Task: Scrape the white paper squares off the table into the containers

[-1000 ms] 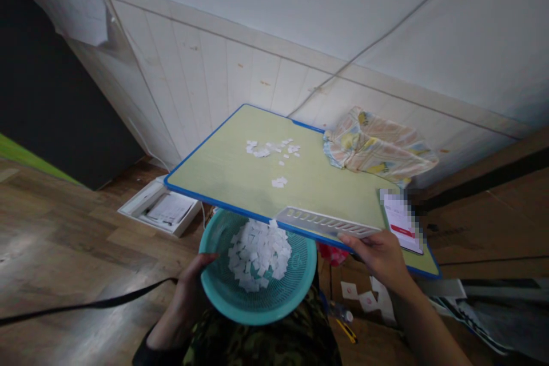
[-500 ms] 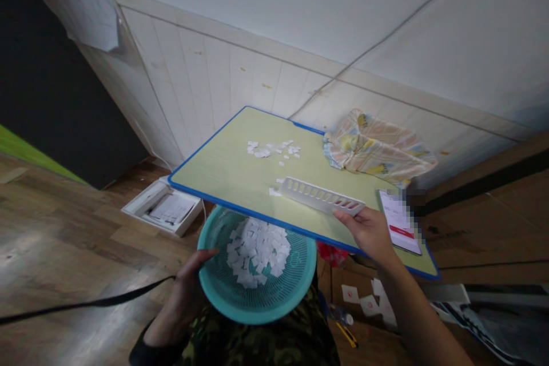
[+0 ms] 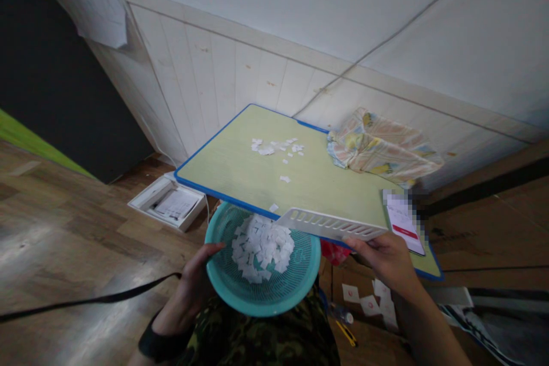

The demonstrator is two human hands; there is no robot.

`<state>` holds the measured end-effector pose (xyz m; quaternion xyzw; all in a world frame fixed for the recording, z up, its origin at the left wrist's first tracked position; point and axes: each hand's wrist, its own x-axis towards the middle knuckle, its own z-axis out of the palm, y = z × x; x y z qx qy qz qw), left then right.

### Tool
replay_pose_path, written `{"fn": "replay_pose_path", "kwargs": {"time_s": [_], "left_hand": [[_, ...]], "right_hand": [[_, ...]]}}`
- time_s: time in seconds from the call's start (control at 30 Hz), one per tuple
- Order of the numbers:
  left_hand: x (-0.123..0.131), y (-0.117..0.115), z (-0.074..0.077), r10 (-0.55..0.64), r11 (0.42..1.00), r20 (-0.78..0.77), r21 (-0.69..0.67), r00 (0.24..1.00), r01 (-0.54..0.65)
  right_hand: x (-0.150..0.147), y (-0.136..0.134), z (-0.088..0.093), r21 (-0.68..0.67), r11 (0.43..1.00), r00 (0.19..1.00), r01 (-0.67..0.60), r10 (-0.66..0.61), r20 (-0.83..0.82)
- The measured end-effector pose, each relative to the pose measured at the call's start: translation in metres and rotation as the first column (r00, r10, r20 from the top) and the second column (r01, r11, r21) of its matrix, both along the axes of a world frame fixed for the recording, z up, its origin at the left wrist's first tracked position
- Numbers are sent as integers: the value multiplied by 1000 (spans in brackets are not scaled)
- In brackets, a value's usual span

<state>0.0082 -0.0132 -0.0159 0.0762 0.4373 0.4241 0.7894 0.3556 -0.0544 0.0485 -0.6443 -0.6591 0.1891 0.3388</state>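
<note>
My left hand (image 3: pixel 199 271) grips the left rim of a round teal plastic basket (image 3: pixel 263 307), its thumb over the edge. Inside lie many small white paper pieces (image 3: pixel 261 246). My right hand (image 3: pixel 388 254) is closed on one end of a long white slotted plastic strip (image 3: pixel 330 221), whose far end reaches the table's near edge above the basket. Beside that end rests a single paper piece (image 3: pixel 273 207). More paper scraps (image 3: pixel 263 148) lie scattered on the pale green table (image 3: pixel 223 163) with a blue edge, and a few (image 3: pixel 285 178) sit nearer its middle.
On the table's right are a patterned cloth (image 3: pixel 381 146) and a phone (image 3: pixel 403 226). An open white box (image 3: pixel 165 206) stands on the floor at left. Below right lie printed cards (image 3: pixel 369 304) and a yellow cutter (image 3: pixel 346 333). A wall (image 3: pixel 240 74) rises behind the table.
My right hand has drawn the slotted strip toward the near edge. Some paper pieces beside it have shifted; one now lies close to the edge. My left hand still holds the basket.
</note>
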Motion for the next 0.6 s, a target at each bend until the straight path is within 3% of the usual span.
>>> {"fn": "replay_pose_path", "kwargs": {"time_s": [0.17, 0.4, 0.6], "left_hand": [[3, 3, 2, 38, 999, 1, 0, 999, -38], [1, 1, 2, 38, 999, 31, -26, 999, -37], [0, 1, 0, 38, 999, 15, -25, 999, -38]], "right_hand": [[-7, 11, -5, 56, 986, 987, 157, -154, -50], [-10, 18, 2, -16, 1000, 999, 16, -16, -28], [-8, 48, -11, 154, 956, 965, 248, -231, -120]]}}
